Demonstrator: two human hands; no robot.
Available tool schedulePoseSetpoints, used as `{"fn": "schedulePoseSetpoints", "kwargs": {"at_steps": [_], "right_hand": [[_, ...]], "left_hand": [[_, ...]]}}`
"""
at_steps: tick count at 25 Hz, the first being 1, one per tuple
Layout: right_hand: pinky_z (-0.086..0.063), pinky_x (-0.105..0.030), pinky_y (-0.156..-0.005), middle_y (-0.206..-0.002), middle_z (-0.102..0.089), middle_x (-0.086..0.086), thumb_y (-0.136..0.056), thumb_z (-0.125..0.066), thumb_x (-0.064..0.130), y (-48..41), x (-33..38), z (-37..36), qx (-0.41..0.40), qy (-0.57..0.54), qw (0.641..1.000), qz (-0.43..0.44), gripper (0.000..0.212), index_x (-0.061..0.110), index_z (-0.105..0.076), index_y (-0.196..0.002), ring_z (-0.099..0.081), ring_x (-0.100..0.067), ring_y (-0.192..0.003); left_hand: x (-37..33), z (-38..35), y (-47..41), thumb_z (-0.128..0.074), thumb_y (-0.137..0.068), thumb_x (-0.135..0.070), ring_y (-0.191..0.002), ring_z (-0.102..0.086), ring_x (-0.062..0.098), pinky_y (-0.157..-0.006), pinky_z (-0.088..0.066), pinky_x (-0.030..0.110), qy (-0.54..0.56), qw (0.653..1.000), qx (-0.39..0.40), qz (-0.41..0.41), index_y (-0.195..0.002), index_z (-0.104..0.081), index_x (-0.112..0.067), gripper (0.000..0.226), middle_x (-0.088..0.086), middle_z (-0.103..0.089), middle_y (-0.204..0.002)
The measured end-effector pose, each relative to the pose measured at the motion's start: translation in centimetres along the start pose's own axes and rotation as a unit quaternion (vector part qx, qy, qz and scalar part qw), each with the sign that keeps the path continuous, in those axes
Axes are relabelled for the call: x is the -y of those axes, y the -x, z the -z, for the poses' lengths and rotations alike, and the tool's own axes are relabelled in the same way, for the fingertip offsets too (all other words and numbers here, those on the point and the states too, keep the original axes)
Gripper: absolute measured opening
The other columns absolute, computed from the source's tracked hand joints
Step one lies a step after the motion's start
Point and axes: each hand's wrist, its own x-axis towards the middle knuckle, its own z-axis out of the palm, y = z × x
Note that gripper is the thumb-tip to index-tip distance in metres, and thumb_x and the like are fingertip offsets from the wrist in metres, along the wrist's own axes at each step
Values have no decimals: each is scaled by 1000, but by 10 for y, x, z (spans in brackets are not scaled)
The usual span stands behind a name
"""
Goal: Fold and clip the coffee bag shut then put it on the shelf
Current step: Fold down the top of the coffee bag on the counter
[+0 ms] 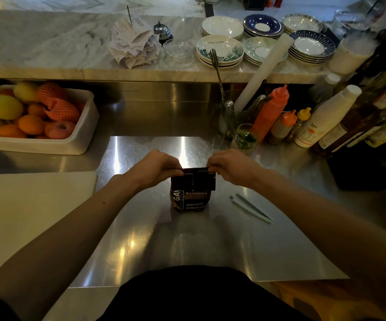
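Coffee bag (193,195) stands upright mid worktop (210,239), top flap folded over toward the camera. Left hand (157,169) pinches the fold's left corner, right hand (230,166) pinches the right corner; fingers closed on the flap, both at the same height. Print on the bag front: "BAKED COFFEE", "NET WEIGHT" w/ the figure cut off, big letters "GA" running up the left side, plus a row of Chinese characters under the flap. Small print on the flap too fine to read. Pale clip (251,208), long and thin, lies on the steel just right of the bag, not touching it. White cutting board (25,216) at left. White tub (80,140) of apples, oranges etc. back left. Squeeze bottles (273,110) and a white bottle (328,117) w/ an unreadable label back right. Marble shelf (48,42) behind carries stacked plates (219,49), receipts on a spike (134,42), and a bell (161,31).
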Motion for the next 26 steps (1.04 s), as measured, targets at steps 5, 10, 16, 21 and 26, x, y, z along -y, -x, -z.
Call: {"fn": "schedulePoseSetpoints", "kwargs": {"at_steps": [5, 10, 16, 21, 26], "right_hand": [[-53, -38, -85, -111, -66, -4, -93, -55, 30, -5, 7, 8, 18, 47, 998, -27, 29, 15, -64, -116, -62, -19, -100], [-46, -34, -65, -93, -65, -2, -96, -48, 36, -32, 39, -8, 14, 103, 995, -13, 26, 17, -66, -102, -62, -22, -86], [-52, -41, -72, -93, -64, -5, -96, -49, 30, -3, 8, -4, -3, 76, 996, -37, 24, 13, -65, -99, -61, -23, -85], [-54, -45, -72, -95, -63, -9, -96, -48, 25, 5, 2, -6, -16, 89, 995, -30, 23, 9, -64, -99, -61, -26, -85], [-55, -43, -73, -98, -65, -8, -97, -48, 29, 9, 4, -14, -53, 61, 996, -35, 25, 11, -64, -101, -62, -25, -85]], "left_hand": [[-4, -2, -5, -66, -89, -24, -74, -71, 14, -69, -55, 28, -22, 1000, -8, 4, -94, -76, -12, 16, 4, -77, -84], [-10, -5, -9, -67, -88, -21, -68, -64, 12, -65, -47, 20, -28, 999, -8, 16, -93, -76, -10, 15, 6, -76, -83], [-7, 2, 2, -66, -89, -22, -72, -69, 13, -67, -54, 26, -17, 1000, -10, 6, -94, -75, -12, 15, 3, -76, -83], [-14, -15, -4, -73, -83, -20, -69, -66, 1, -63, -46, 8, 81, 991, -57, 88, -94, -76, -13, 13, -4, -73, -81], [-12, -36, 18, -74, -82, -11, -75, -68, -9, -66, -48, 6, 174, 971, -103, 131, -96, -75, -13, 15, -18, -70, -78]]}}
